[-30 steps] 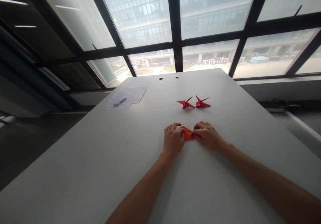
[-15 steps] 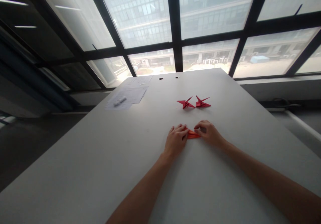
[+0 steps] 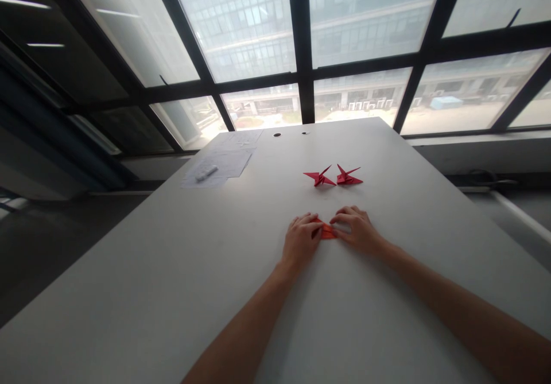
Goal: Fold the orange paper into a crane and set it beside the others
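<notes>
Orange paper (image 3: pixel 329 232), folded into a small, narrow packet, lies at the near middle of the white table (image 3: pixel 215 280), between the two hands. It should weigh next to nothing; loose edges probably bend easily, while the layered part is likely stiffer. Paper like this slides readily on a smooth surface and may tear or crease wrongly if tugged, so light fingertip pressure seems best, one hand flat on the layers and the other at an edge or tip.

The left hand (image 3: pixel 299 238) covers the packet's left end, holding it between fingers and thumb against the tabletop. The right hand (image 3: pixel 358 232) is at the right end, fingers curved and a gap showing above the thumb; whether it pinches the paper, I cannot tell.

Just beyond, on the far side of the hands, two red folded paper figures (image 3: pixel 319 179) stand beside each other, with thin points that look easy to bend. Farther left lie white sheets (image 3: pixel 235 163) with a small whitish object (image 3: pixel 206 173) on them. Large windows (image 3: pixel 359 19) rise past the far edge.
</notes>
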A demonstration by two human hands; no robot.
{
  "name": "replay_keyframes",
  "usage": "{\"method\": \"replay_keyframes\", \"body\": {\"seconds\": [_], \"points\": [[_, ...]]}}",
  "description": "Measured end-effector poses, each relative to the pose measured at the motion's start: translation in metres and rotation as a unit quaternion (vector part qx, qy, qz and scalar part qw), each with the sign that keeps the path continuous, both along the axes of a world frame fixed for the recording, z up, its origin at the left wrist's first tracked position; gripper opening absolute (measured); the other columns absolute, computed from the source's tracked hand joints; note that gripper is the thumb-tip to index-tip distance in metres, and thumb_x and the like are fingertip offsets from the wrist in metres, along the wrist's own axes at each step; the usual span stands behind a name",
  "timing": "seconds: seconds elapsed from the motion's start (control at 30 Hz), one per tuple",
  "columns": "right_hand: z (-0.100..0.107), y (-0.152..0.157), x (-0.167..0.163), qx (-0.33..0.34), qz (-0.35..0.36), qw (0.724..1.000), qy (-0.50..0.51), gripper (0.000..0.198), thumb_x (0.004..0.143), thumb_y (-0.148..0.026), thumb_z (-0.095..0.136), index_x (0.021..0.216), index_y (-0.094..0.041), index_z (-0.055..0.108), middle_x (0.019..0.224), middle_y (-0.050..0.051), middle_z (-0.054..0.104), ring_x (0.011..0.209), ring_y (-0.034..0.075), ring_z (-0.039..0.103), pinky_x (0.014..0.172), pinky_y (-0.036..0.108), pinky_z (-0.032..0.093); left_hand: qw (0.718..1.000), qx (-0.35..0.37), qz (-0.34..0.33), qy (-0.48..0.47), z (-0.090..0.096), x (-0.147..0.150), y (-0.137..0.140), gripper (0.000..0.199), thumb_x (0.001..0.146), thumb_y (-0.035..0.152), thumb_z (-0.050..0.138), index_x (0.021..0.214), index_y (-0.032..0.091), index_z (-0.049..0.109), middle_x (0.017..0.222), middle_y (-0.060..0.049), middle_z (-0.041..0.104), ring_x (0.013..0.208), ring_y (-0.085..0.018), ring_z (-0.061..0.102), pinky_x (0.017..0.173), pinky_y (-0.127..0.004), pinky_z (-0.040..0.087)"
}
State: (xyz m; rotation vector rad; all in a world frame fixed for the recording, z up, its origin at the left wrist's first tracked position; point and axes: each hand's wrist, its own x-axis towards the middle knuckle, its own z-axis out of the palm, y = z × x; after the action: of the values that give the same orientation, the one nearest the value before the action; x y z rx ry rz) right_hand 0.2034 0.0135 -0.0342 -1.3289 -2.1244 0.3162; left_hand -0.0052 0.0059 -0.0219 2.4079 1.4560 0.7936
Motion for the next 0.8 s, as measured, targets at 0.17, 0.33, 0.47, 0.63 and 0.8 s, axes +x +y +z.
{"method": "replay_keyframes", "body": {"seconds": [0.17,0.33,0.47,0.63,0.8], "points": [[0.0007,-0.0021,-0.0014,0.011,0.011,1.0,0.009,0.019,0.088,-0.031,0.064,0.105,-0.028,0.071,0.109,0.005,0.068,0.106,0.025,0.056,0.095,0.041,0.038,0.995,0.042,0.09,-0.032,-0.0003,0.0001,0.0007,0.031,0.093,0.02,0.053,0.123,0.023,0.062,0.126,-0.009,0.061,0.117,-0.025,0.054,0.103,-0.044,0.041],[0.0026,-0.001,-0.003,0.008,0.023,0.998,0.058,0.025,0.084,-0.024,0.065,0.109,-0.025,0.069,0.102,0.006,0.07,0.098,0.024,0.059,0.092,0.04,0.043,0.988,0.036,0.149,-0.029,0.006,0.003,-0.0036,0.029,0.094,0.04,0.056,0.117,0.023,0.06,0.112,-0.009,0.064,0.107,-0.028,0.056,0.094,-0.046,0.041],[0.0039,0.0012,-0.0023,-0.048,-0.012,0.99,0.135,0.02,0.083,-0.019,0.059,0.1,-0.02,0.07,0.082,0.004,0.069,0.074,0.018,0.061,0.073,0.032,0.048,0.997,0.001,0.075,-0.033,0.0062,0.0028,-0.0036,0.058,0.082,0.041,0.074,0.132,0.025,0.051,0.11,-0.007,0.068,0.106,-0.027,0.058,0.096,-0.046,0.038],[0.0028,0.0021,-0.0011,-0.063,-0.068,0.978,0.186,0.038,0.081,-0.017,0.056,0.118,-0.018,0.062,0.071,-0.001,0.063,0.06,0.015,0.056,0.061,0.028,0.046,0.998,0.019,0.011,-0.062,0.0033,0.0017,-0.001,0.063,0.082,0.013,0.071,0.139,0.029,0.048,0.11,-0.005,0.07,0.102,-0.022,0.062,0.097,-0.041,0.039],[0.0092,-0.0042,-0.0033,0.058,-0.056,0.988,0.131,0.033,0.086,-0.019,0.056,0.117,-0.022,0.066,0.106,0.01,0.066,0.101,0.025,0.059,0.087,0.04,0.048,0.994,0.064,-0.02,-0.086,0.0015,0.0003,0.0001,0.022,0.082,0.011,0.071,0.096,0.029,0.074,0.093,-0.001,0.071,0.091,-0.019,0.064,0.091,-0.037,0.043]]}}
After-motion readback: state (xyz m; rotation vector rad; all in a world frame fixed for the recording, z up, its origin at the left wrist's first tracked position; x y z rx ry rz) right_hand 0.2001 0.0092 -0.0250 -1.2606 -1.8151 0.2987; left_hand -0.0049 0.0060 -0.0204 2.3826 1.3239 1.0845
